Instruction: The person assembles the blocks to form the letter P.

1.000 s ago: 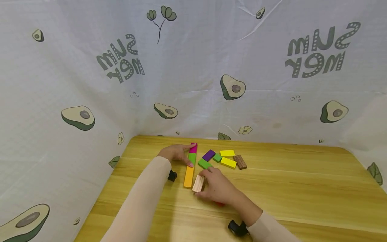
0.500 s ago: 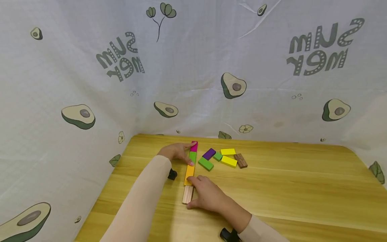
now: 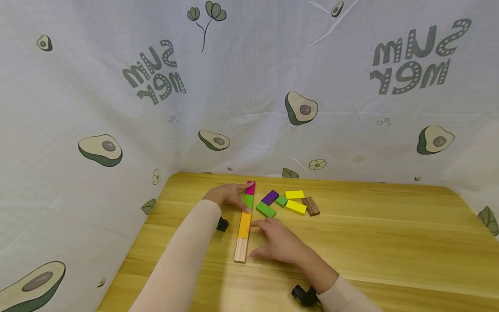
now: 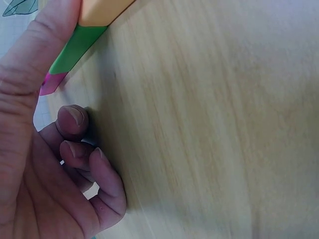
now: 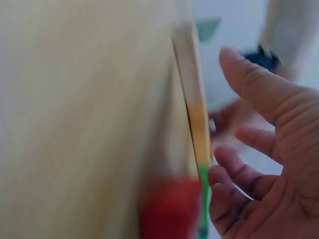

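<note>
A straight row of blocks lies on the table: magenta (image 3: 251, 190), green (image 3: 248, 201), orange (image 3: 244, 226) and a pale striped wooden block (image 3: 241, 250) at the near end. My left hand (image 3: 225, 196) rests at the far end, its index fingertip on the magenta block and its thumb by the green-orange joint. Its other fingers curl loosely beside the row in the left wrist view. To the right of the row, my right hand (image 3: 278, 242) holds nothing, thumb and index finger spread apart. A blurred red block (image 5: 170, 209) appears in the right wrist view; the right hand hides it from the head view.
Loose blocks lie right of the row: purple (image 3: 270, 197), a longer green one (image 3: 266, 210), a small green one (image 3: 281, 200), two yellow ones (image 3: 296, 207) and a dark brown one (image 3: 311, 206). A printed curtain (image 3: 249, 86) hangs behind the wooden table (image 3: 370, 234).
My right hand brought the pale wooden block to the near end of the row, let it go and drew back right. The left hand kept its place.
</note>
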A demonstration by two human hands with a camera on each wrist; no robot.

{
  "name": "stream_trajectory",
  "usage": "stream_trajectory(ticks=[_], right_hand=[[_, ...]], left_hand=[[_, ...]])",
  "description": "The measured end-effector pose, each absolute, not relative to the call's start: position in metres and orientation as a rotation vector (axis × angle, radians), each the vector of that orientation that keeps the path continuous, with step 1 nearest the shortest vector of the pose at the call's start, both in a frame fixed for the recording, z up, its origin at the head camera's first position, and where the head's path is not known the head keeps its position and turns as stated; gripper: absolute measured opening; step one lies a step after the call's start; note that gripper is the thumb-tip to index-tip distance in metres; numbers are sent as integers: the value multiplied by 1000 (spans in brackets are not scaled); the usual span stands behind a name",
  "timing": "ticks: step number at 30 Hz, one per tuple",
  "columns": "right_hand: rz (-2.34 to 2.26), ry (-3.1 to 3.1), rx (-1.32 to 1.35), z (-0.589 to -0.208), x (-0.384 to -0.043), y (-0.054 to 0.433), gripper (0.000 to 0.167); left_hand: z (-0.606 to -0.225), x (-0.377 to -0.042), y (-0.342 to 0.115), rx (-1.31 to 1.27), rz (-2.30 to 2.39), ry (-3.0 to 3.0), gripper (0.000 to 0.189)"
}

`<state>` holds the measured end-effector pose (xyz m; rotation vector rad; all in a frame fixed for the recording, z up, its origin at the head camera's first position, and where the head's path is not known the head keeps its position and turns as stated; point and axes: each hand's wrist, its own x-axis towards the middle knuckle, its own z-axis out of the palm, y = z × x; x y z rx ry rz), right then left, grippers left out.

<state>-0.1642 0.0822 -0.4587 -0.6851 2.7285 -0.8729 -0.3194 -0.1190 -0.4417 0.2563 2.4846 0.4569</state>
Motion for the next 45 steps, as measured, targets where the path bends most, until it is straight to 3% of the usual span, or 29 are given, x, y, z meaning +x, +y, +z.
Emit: stream_trajectory(ticks=[3, 5, 11, 16, 24, 28, 38, 45], right_hand=[[-880, 2739, -620, -453, -171, 105, 51], [-875, 2673, -598, -449, -174, 118, 46], [-825, 2365, -606, -446, -171, 143, 65], [-806, 2471, -541, -452, -170, 143, 59], [-719, 2711, -396, -454, -174, 135, 69], [-682, 2764, -466, -455, -170, 130, 63], [-719, 2687, -890, -454, -135, 79, 65], [-668, 2613, -1004, -458, -117, 54, 64]], left_hand=[[-442, -320, -119, 238, 468, 2480, 109], [-442, -322, -119, 222, 491, 2468, 109], [-445, -323, -119, 253, 508, 2442, 110], [-445, -324, -120, 273, 515, 2447, 110], [-445, -323, -118, 275, 505, 2453, 108], [-444, -324, -118, 271, 494, 2461, 109], [-444, -324, -119, 269, 450, 2488, 110], [-445, -324, -118, 268, 510, 2475, 108]])
